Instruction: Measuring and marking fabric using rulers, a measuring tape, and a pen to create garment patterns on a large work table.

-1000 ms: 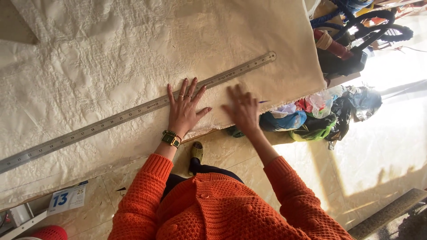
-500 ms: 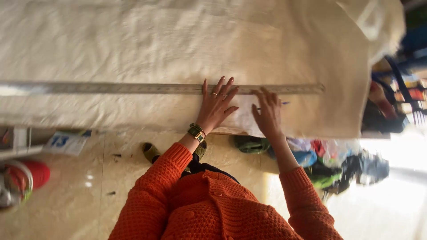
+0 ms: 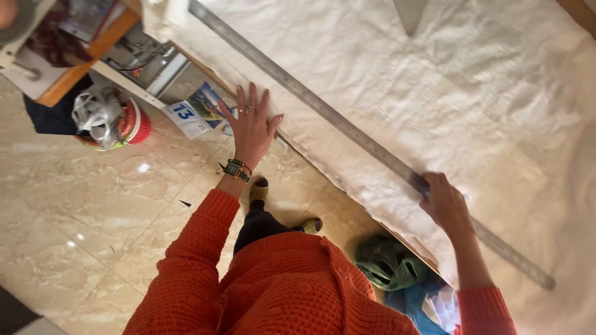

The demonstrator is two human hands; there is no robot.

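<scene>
Pressing flat, the left hand [image 3: 251,127] lay open-palmed on the cream fabric [image 3: 434,93] near the table edge; the right hand [image 3: 446,201] pinned the long steel ruler [image 3: 347,127] diagonally across it. Step judged: aligning the straightedge. Marking would require both ends steady.

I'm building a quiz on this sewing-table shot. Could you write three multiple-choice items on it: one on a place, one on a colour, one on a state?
1. Where does the right hand rest?
A. on the metal ruler
B. on the floor
C. on a chair

2. What colour are the sweater sleeves?
A. blue
B. orange-red
C. black

3. How is the left hand held?
A. in a fist
B. pinching a pen
C. flat, fingers spread

Key: 1 A, its fingers lie over the ruler on the cream fabric; 2 B, both sleeves are orange-red knit; 3 C, the palm lies flat at the fabric's edge.
</scene>
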